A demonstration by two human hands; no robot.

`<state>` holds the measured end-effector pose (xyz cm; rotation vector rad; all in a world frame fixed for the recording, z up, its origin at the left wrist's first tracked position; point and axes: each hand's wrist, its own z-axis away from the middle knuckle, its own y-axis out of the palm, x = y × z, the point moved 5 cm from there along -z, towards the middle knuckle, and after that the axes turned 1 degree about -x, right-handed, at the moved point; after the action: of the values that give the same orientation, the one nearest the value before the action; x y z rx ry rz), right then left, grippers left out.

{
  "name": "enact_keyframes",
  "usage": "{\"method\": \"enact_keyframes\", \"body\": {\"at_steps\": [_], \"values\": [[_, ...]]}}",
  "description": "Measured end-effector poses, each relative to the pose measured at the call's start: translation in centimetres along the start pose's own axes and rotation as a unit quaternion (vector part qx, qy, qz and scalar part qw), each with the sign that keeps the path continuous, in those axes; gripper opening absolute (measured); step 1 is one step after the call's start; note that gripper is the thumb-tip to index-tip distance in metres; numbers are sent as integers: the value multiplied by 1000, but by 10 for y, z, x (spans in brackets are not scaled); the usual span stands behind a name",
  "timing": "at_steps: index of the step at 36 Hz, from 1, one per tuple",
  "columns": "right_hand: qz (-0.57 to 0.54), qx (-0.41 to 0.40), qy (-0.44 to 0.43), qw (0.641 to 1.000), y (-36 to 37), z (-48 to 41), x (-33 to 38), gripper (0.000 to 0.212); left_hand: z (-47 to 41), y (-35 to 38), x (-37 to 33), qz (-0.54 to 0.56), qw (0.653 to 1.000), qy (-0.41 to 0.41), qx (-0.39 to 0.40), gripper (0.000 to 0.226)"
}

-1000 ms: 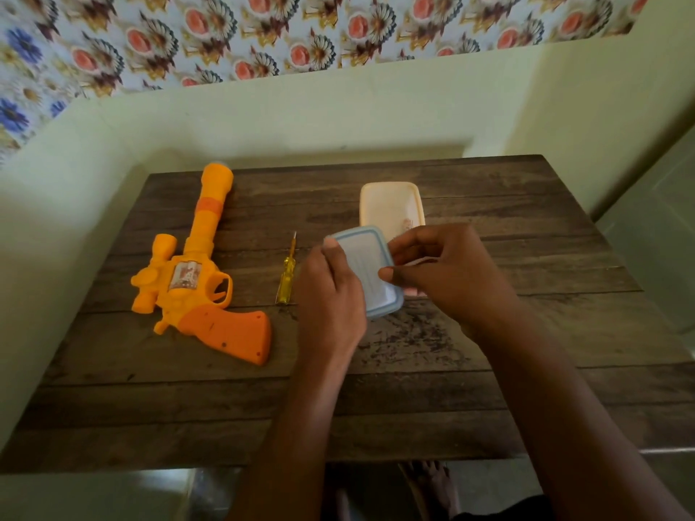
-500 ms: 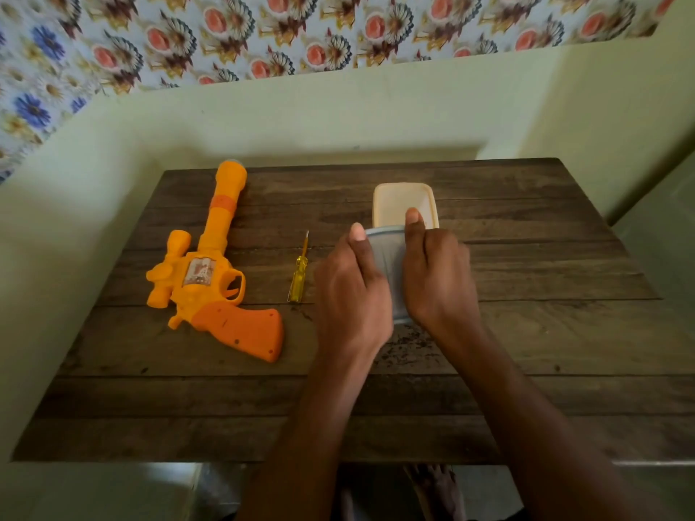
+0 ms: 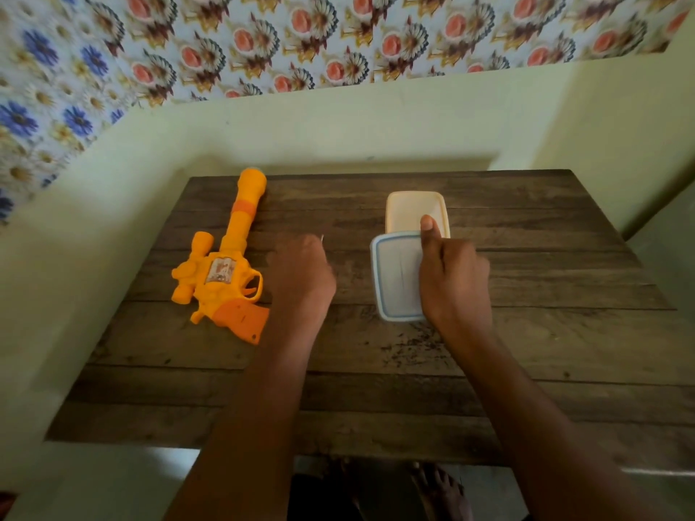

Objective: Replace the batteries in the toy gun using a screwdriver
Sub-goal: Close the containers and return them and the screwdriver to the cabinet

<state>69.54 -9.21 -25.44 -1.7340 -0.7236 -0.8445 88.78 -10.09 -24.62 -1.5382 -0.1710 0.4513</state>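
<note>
Head view: The toy gun (image 3: 222, 268) lies flat on the left part of the wooden table (image 3: 564, 332), barrel pointing away from you, orange grip nearest you. Your left hand (image 3: 301, 274) sits just right of the gun's trigger guard, fingers curled downward over the spot between gun and lid. A thin metal tip of the screwdriver (image 3: 322, 238) shows at the hand's far edge; the rest is covered, so you cannot tell whether the hand grips it. Your right hand (image 3: 453, 274) rests on the blue-rimmed lid (image 3: 396, 276), fingers folded, thumb (image 3: 428, 227) extended forward onto the rim area of the cream container (image 3: 408, 212). The lid lies flat, its far edge touching the container.
</note>
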Motion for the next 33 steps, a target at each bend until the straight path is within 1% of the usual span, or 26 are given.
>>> {"method": "enact_keyframes", "body": {"at_steps": [2, 4, 5, 6, 7, 8, 10, 14, 15, 16, 17, 18, 21, 23, 25, 27, 29, 31, 33], "values": [[-7, 0, 1, 1000, -1, 0, 2, 59, -4, 1, 2, 6, 1000, -3, 0, 30], [-14, -1, 10, 1000, -2, -1, 2, 60, -5, 1, 4, 48, 999, -4, 14, 24], [-18, -2, 15, 1000, -3, -1, 2, 60, -3, 2, 6, 94, 995, -9, 26, 19], [-21, -3, 19, 1000, -5, -1, 3, 61, -1, 4, 6, 164, 986, -17, 37, 12], [-26, -3, 24, 999, -7, -1, 4, 61, 4, 6, 5, 250, 966, -28, 55, 8], [-31, -5, 31, 999, -10, 0, 5, 61, 10, 8, 3, 340, 937, -37, 76, 12], [-38, -14, 45, 998, -13, 1, 6, 60, 27, 14, -5, 462, 878, -40, 118, 18], [-48, -41, 38, 997, -21, -1, 16, 64, 59, 9, -18, 616, 766, -45, 179, 13], [-56, -42, 39, 997, -21, -2, 18, 64, 63, 8, -21, 636, 746, -38, 193, 18], [-66, -38, 41, 996, -22, -2, 20, 64, 66, 9, -23, 645, 736, -31, 204, 25], [-74, -34, 44, 996, -21, -3, 21, 63, 67, 8, -24, 640, 739, -24, 208, 31], [-80, -31, 45, 995, -20, -4, 22, 64, 66, 8, -25, 637, 741, -15, 209, 31], [-89, -23, 46, 995, -16, -13, 24, 65, 57, 7, -22, 634, 744, 0, 210, 18], [-103, -22, 42, 994, -12, -25, 19, 68, 43, 12, -21, 630, 746, 4, 215, 16], [-95, -40, 26, 994, -14, -35, 12, 71, 29, 14, -18, 637, 741, 6, 212, 18], [-59, -65, 23, 996, -10, -52, -8, 64, 5, 22, -17, 660, 723, 2, 202, 27], [7, -65, 44, 997, -3, -64, -29, 54, -14, 25, -17, 668, 717, -5, 196, 36], [67, -27, 108, 992, 12, -78, -55, 63, -34, 31, -21, 658, 725, -22, 203, 32], [110, 17, 142, 984, 22, -76, -64, 70, -40, 32, -20, 649, 733, -33, 203, 20]]}}
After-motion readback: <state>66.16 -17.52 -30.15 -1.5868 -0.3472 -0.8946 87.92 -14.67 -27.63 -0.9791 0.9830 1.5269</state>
